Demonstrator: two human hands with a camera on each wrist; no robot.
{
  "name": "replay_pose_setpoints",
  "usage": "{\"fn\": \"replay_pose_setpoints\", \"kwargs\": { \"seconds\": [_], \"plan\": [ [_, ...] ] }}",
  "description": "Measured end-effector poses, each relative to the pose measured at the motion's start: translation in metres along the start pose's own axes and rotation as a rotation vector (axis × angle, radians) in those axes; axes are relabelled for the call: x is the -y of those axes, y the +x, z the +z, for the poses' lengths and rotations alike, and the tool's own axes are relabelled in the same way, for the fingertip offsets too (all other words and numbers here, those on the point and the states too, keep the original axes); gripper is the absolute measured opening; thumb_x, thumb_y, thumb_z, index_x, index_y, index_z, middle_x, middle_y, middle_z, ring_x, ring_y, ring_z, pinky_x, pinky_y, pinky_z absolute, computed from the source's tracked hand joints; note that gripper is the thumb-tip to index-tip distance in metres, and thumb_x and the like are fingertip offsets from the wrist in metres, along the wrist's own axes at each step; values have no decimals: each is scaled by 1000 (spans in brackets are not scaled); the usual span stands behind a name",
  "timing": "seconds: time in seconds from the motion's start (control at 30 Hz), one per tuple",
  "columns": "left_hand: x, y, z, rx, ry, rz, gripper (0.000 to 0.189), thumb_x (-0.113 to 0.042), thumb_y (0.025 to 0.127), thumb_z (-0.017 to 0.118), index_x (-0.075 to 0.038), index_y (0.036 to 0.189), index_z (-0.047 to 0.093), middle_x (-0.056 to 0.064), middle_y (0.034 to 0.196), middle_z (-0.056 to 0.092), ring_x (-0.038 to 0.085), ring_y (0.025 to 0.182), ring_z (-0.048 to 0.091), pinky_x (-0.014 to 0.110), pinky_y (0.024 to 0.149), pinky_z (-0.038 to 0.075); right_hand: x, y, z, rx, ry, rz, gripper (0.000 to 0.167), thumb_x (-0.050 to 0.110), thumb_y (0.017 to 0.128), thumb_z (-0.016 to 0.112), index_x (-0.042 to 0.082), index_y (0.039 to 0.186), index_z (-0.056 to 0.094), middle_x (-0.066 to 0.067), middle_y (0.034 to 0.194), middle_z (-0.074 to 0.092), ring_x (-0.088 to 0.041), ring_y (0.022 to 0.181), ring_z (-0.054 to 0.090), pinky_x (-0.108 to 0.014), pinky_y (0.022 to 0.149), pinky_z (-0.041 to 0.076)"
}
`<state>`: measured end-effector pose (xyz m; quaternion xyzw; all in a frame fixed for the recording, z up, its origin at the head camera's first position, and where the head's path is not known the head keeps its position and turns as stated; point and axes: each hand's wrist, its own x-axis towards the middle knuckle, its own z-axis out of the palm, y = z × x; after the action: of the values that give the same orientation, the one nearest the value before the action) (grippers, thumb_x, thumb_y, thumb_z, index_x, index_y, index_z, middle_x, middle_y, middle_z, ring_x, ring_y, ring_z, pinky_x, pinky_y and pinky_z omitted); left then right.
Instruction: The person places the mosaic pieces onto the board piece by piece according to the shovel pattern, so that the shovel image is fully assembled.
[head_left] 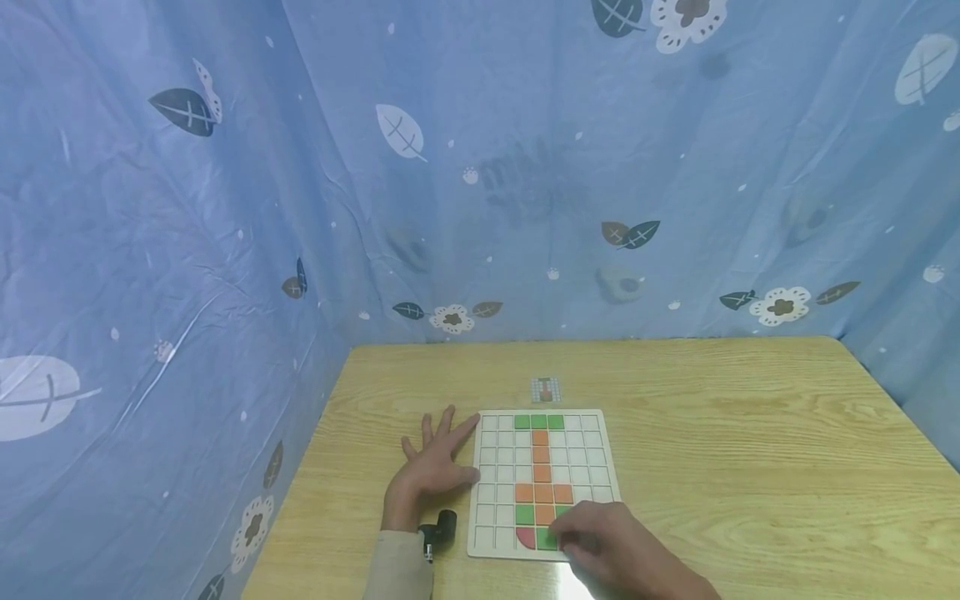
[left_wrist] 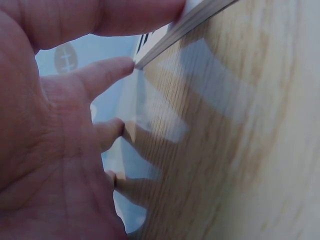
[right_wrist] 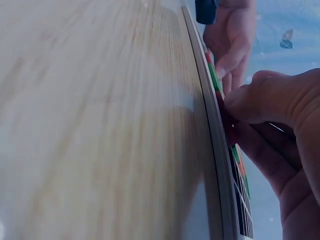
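A white square grid board (head_left: 487,518) lies on the table, bearing a pattern of flat green and orange square tiles. A pink-red quarter-round tile (head_left: 526,538) sits in its bottom row, left of a green tile (head_left: 546,539). My left hand (head_left: 435,467) is spread on the table, thumb and index fingertip touching the board's left edge. At the bottom row, right of that green tile, my right hand (head_left: 607,542) pinches a dark red tile (right_wrist: 225,112) between thumb and finger, low against the board. Most of that tile is hidden by the fingers.
A small pattern card (head_left: 546,389) lies behind the board on the wooden table (head_left: 750,450). A black wrist camera (head_left: 444,528) is on the left wrist. Blue leaf-print curtains (head_left: 480,200) hang behind the table and at both sides.
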<state>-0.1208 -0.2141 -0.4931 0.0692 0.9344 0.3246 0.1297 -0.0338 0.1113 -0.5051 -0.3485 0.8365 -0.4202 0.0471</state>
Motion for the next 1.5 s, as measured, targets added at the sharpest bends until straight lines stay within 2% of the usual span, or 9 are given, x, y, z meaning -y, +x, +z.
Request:
{"fn": "replay_pose_setpoints", "kwargs": {
  "seconds": [0.23, 0.43, 0.63, 0.87, 1.2, 1.5],
  "plan": [
    [0, 0, 1, -5, 5, 0, 98, -26, 77, 77, -26, 170, 43, 21, 184, 12, 59, 166, -10, 91, 117, -15, -1, 1, 4, -46, -53, -98, 28, 2, 95, 79, 24, 112, 83, 18, 105, 77, 5, 92, 66, -18, 82, 59],
    [0, -1, 2, -15, -34, 15, 97, -23, 77, 76, -25, 169, 44, 26, 183, 13, 62, 165, -10, 90, 115, -20, 1, 2, 4, -49, -81, -59, 29, 4, 97, 78, 27, 113, 82, 20, 107, 75, 4, 95, 66, -20, 85, 60],
    [-1, -1, 1, -10, -18, 4, 97, -23, 79, 76, -25, 170, 44, 23, 184, 12, 59, 166, -11, 90, 117, -18, 2, 2, 3, -54, -73, -23, 27, 6, 98, 78, 29, 112, 81, 22, 105, 73, 4, 92, 64, -22, 83, 60],
    [-2, -1, 0, -10, 9, -12, 99, -24, 77, 78, -27, 170, 44, 20, 184, 12, 58, 167, -9, 90, 118, -15, -1, 3, 5, -139, -97, -72, 27, 3, 93, 82, 26, 108, 80, 20, 100, 73, 4, 89, 64, -17, 79, 57],
    [-4, -4, -1, -2, -13, -7, 97, -25, 79, 78, -27, 170, 44, 20, 184, 12, 58, 166, -10, 90, 118, -16, -2, 2, 2, -157, -128, -90, 27, 7, 91, 85, 29, 103, 76, 22, 96, 69, 4, 88, 62, -13, 78, 53],
    [-4, -4, -1, -5, -7, -16, 96, -26, 80, 80, -28, 169, 44, 19, 184, 12, 57, 167, -10, 89, 119, -15, -1, 3, 1, -150, -132, -67, 28, 7, 92, 85, 30, 103, 77, 23, 95, 69, 4, 86, 61, -15, 77, 54]
  ]
}}
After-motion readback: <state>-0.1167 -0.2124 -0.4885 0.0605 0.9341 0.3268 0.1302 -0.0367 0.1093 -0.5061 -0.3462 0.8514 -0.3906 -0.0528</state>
